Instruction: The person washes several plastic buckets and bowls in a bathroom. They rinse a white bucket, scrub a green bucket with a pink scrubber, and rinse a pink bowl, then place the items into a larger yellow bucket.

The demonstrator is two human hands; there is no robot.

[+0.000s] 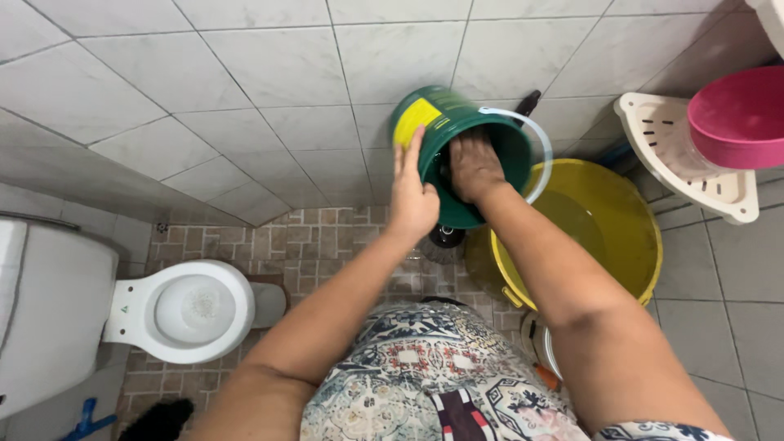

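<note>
The green bucket (457, 155) was tipped on its side at about one o'clock from the frame's centre, its open mouth facing the camera and its long axis running away toward the tiled wall (245, 98). The left hand (411, 196) clasped the rim at nine o'clock, fingers flat on the yellow label (414, 120). The right hand (474, 167) reached inside; whether it was clenched or loose could not be told, its fingers hidden in the dark interior. A yellow tub (621, 220) of water sat at four o'clock, partly covered by the forearm. A toilet (175, 309) stood at eight o'clock, a pink basin (739, 118) at three o'clock.
</note>
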